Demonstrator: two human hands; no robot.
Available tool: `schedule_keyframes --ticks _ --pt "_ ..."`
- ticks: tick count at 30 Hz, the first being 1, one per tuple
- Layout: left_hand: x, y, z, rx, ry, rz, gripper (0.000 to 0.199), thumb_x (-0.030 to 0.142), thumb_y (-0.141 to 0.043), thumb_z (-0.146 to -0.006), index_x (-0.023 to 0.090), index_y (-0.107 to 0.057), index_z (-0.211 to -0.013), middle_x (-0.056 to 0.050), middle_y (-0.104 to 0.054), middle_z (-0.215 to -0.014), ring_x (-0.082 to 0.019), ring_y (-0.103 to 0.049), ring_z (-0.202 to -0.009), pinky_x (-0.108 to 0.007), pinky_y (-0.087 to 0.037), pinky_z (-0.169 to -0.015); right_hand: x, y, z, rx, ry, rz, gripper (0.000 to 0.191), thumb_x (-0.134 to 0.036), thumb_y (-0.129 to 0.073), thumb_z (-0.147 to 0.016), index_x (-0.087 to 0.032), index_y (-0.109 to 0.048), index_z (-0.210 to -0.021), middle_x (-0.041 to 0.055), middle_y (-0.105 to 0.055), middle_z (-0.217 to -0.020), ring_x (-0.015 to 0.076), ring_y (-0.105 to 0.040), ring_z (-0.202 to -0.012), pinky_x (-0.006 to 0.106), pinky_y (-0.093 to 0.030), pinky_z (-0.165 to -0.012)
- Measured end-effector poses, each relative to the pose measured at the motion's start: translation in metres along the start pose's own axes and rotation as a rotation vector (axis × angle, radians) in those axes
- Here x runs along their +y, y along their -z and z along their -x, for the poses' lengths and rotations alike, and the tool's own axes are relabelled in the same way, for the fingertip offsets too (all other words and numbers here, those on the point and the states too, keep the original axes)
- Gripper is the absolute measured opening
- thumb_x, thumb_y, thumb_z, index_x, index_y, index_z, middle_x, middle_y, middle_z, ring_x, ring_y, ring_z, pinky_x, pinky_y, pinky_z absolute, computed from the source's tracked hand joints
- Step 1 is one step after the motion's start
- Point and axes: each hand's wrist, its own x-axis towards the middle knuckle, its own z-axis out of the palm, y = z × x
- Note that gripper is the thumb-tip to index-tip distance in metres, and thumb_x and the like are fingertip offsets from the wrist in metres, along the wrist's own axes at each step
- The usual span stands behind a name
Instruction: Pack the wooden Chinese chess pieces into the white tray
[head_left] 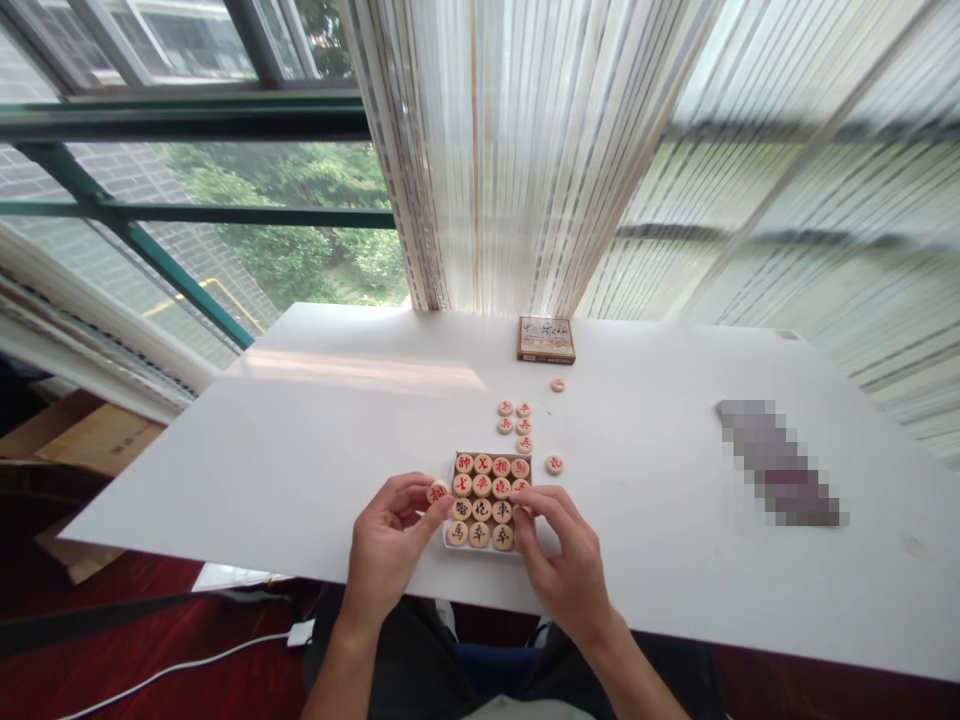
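Note:
A round wooden Chinese chess piece (437, 492) with a red character is pinched between the thumb and fingers of my left hand (386, 540), just left of the box. Rows of similar pieces with red and black characters lie in a shallow open box (491, 552) at the table's front edge. My right hand (566, 565) is closed over the box's right side, its thumb and forefinger together at the right column. A red piece (520, 486) there is partly covered by the forefinger. Whatever is between those fingertips is hidden.
Several red pieces (524, 427) lie loose behind the box, with one piece (554, 464) to its right and another (558, 385) farther back. A flat printed box lid (546, 341) rests near the curtain (517, 150). A blurred-out object (780, 465) lies at right on the white table (660, 560).

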Motion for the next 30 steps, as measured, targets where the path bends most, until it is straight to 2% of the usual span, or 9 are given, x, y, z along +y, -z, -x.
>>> schedule_keyframes --ticks 9,15,19,25,30 --pt "0.001 0.008 0.004 -0.085 -0.107 -0.285 0.029 0.035 -0.079 -0.080 0.018 -0.073 -0.103 -0.007 -0.077 -0.096 -0.017 -0.071 -0.078 -0.026 -0.060 -0.073 -0.003 0.000 -0.003 0.069 -0.040 0.005 0.021 -0.012 -0.056 -0.094 -0.023 -0.067 -0.109 0.0066 -0.067 -0.100 0.0199 -0.065 -0.094 0.034 -0.056 -0.083" --pt "0.003 0.008 0.004 -0.109 -0.079 -0.259 0.023 0.035 -0.077 -0.081 0.018 -0.073 -0.096 -0.005 -0.077 -0.095 -0.018 -0.073 -0.083 -0.025 -0.060 -0.077 -0.002 0.000 -0.004 0.094 -0.057 0.008 0.019 -0.013 -0.056 -0.094 -0.022 -0.067 -0.107 0.0073 -0.067 -0.100 0.0205 -0.065 -0.094 0.035 -0.056 -0.083" --pt "0.007 0.009 0.004 -0.123 -0.079 -0.278 0.022 0.036 -0.076 -0.082 0.018 -0.071 -0.093 -0.004 -0.076 -0.092 -0.017 -0.072 -0.079 -0.025 -0.059 -0.074 -0.002 0.001 -0.004 0.101 -0.070 0.018 0.018 -0.015 -0.056 -0.095 -0.022 -0.067 -0.107 0.0078 -0.068 -0.100 0.0213 -0.065 -0.093 0.036 -0.056 -0.083" --pt "0.014 0.006 0.000 -0.175 -0.247 -0.498 0.016 0.036 -0.074 -0.085 0.022 -0.074 -0.091 -0.002 -0.073 -0.087 -0.014 -0.063 -0.074 -0.024 -0.051 -0.069 0.000 0.001 -0.004 0.118 -0.091 0.039 0.017 -0.017 -0.055 -0.095 -0.023 -0.067 -0.105 0.0076 -0.067 -0.101 0.0219 -0.065 -0.095 0.037 -0.056 -0.085" --pt "0.008 0.002 -0.005 -0.218 -0.336 -0.505 0.014 0.035 -0.073 -0.086 0.024 -0.076 -0.093 -0.003 -0.071 -0.087 -0.016 -0.065 -0.079 -0.025 -0.053 -0.070 0.001 0.001 -0.003 0.120 -0.094 0.039 0.016 -0.017 -0.055 -0.095 -0.023 -0.066 -0.105 0.0076 -0.067 -0.101 0.0222 -0.065 -0.097 0.037 -0.055 -0.085"
